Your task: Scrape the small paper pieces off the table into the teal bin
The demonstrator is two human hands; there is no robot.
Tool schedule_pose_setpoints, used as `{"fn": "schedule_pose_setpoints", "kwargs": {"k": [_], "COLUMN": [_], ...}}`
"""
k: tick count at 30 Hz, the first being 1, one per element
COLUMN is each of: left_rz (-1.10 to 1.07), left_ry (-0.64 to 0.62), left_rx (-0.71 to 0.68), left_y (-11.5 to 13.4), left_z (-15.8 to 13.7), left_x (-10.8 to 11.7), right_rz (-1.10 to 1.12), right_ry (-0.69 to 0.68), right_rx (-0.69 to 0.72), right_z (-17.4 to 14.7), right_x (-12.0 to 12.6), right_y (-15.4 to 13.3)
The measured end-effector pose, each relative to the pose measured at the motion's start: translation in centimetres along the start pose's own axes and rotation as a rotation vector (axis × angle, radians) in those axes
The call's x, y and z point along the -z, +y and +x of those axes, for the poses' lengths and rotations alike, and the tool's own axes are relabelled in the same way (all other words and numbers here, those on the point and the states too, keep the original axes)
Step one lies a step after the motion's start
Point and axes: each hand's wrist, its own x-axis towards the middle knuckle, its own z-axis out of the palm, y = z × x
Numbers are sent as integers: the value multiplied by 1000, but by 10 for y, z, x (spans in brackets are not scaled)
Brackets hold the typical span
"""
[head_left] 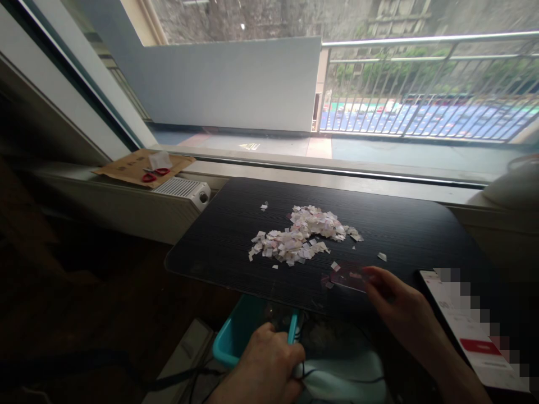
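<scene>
My left hand [263,365] is closed at the rim of a teal plastic bin [225,343], just below the table's front edge. Over the table's front part, my right hand [393,300] pinches a thin see-through plastic card [349,277] that lies low against the dark surface. Near the card's left end are a few small paper scraps [335,266]. Beyond it spreads a loose pile of small cut paper pieces [295,241] in the middle of the black table [219,247]. The fingertips of my left hand are partly hidden.
A tablet or phone-like screen [455,320], partly blurred out, lies at the table's right. On the sill at left, red-handled scissors [150,176] rest on a brown envelope [122,168]. A white radiator [185,189] stands beside the table. Dark cables [177,379] run near the bin.
</scene>
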Motion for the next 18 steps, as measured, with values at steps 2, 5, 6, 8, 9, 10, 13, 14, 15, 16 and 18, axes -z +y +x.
{"fn": "schedule_pose_setpoints", "kwargs": {"k": [2,5,6,8,9,10,13,14,15,16,18], "left_rz": [-3,1,5,8,6,3,-5,-6,-10,-16,-19], "left_ry": [-2,9,9,9,9,9,11,9,4,-7,-29], "left_rx": [-3,-9,-10,-7,-6,-4,-4,-4,-3,-2,8], "left_y": [0,0,0,1,1,1,2,2,3,3,5], "left_z": [0,1,1,1,0,0,0,1,1,2,3], "left_x": [0,0,0,-1,-2,-2,-3,-3,-2,-2,0], "right_rz": [-26,-4,-5,-32,-53,-81,-218,-278,-329,-368,-420], "right_ry": [43,28,16,28,62,118,346,417,479,500,505], "right_rx": [1,46,61,75,73,63,-8,-39,-59,-55,-34], "right_z": [-1,-3,-4,-6,-6,-5,2,5,8,11,13], "right_x": [-1,-5,-6,-6,-4,-1,16,23,29,34,39], "right_y": [-1,-4,-5,-5,-5,-3,9,15,20,25,32]}}
